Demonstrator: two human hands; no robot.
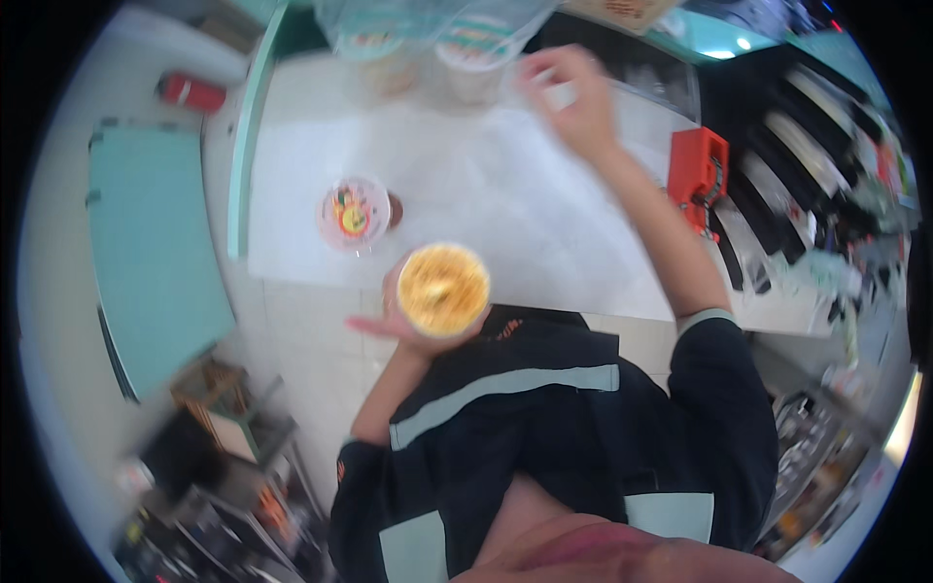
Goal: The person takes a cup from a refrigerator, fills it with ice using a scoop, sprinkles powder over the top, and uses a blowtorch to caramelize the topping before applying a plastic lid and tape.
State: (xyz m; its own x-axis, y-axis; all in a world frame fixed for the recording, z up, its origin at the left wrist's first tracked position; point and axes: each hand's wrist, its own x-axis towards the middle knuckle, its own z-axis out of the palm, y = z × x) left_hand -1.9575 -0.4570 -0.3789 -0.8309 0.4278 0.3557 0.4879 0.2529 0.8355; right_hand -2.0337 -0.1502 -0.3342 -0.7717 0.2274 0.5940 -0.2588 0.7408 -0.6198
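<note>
My left hand (417,326) is wrapped around a cup topped with yellow-brown crumbs (443,290), held at the near edge of the white counter (474,182). Just beyond it stands a cup with a printed sealed lid (353,216), something brown showing at its right side. My right hand (579,98) is raised over the far right of the counter, fingers curled and blurred. A small white patch shows among those fingers; whether it is a held thing cannot be made out. Two lidded cups, left (375,55) and right (474,55), stand at the far edge behind or inside clear plastic.
A red bag-neck tape sealer (698,175) stands at the counter's right, beside black slotted holders (787,160) with packaged items. A teal panel (157,255) and a red cylinder (191,92) are on the left. Cluttered shelving (240,503) fills the lower left.
</note>
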